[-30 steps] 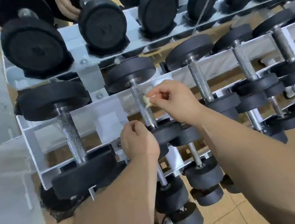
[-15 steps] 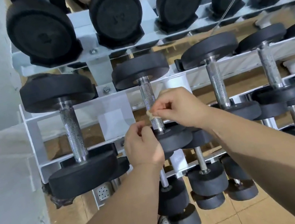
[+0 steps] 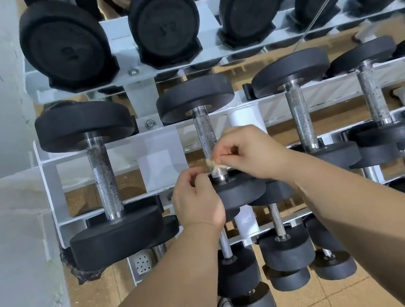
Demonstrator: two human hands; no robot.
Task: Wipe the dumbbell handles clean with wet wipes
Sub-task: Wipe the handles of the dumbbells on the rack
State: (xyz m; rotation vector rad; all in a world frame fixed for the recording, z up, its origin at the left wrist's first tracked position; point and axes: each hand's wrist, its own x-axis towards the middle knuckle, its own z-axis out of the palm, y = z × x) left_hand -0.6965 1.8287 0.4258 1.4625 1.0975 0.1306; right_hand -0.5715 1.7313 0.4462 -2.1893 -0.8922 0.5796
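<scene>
On the white metal rack (image 3: 114,148), the right hand (image 3: 250,155) pinches a crumpled yellowish wet wipe (image 3: 213,165) against the near end of the knurled steel dumbbell handle (image 3: 205,136) to scrub it. The left hand (image 3: 196,203) curls alongside, probably steadying, its grip unclear.

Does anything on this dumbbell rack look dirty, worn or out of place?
The fourth handle from the left on the middle shelf is speckled with dark spots, unlike the handle being wiped. The wipe pinched in the right hand looks yellowed and frayed. Something black and crumpled lies on the floor under the rack's left end.
</scene>
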